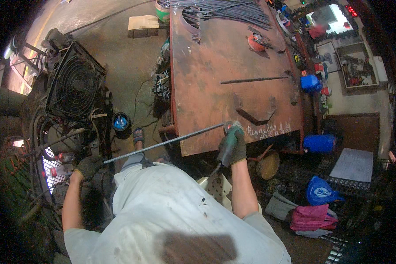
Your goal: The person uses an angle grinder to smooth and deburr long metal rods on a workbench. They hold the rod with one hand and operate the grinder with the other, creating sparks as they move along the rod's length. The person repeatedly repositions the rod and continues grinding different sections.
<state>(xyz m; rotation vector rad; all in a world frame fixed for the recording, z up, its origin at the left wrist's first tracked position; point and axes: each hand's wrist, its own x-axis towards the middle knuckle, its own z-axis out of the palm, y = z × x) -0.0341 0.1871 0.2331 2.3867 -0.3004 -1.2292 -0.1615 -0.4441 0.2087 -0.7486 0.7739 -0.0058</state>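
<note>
My left hand [89,167], in a dark work glove, grips the lower left end of a long ribbed steel bar [163,144]. The bar slants up to the right, across the front of my body, to the near edge of a rust-brown steel table [207,101]. Also gloved, my right hand [238,152] is closed round a green angle grinder [230,143] with a dark body and a cord. The grinder's head is at the bar's far end; whether the disc touches it I cannot tell.
On the table are a bent dark metal piece [253,116], a thin bar [254,80], an orange-red tool [257,42] and several ribbed bars [237,13]. A large caged fan [77,83] and a blue-lined bucket [121,121] stand left. Blue containers [320,143] lie right.
</note>
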